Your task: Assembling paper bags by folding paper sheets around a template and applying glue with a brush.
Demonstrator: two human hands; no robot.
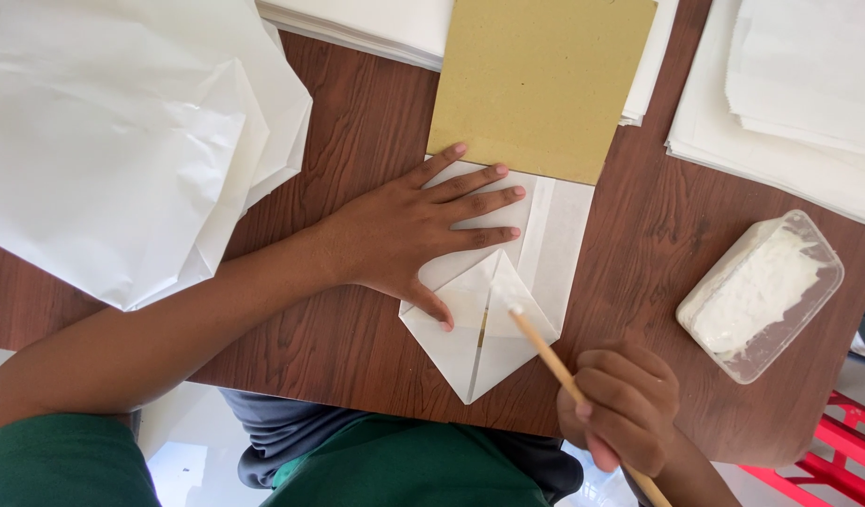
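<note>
My left hand (423, 225) lies flat, fingers spread, pressing a folded white paper piece (493, 300) onto the brown wooden table (357, 122). The paper's near end is folded into a point with two triangular flaps. A tan cardboard sheet (540, 80) covers the paper's far end, just beyond my fingertips. My right hand (625, 408) grips a thin wooden stick (545, 352); the stick's white-smeared tip rests on the right flap near the centre seam.
A clear plastic tub of white paste (761, 296) sits at the right. Loose white paper sheets (122, 141) pile at the left, more stacks at the back (376, 23) and far right (798, 94). A red stool (826, 460) shows below the table's edge.
</note>
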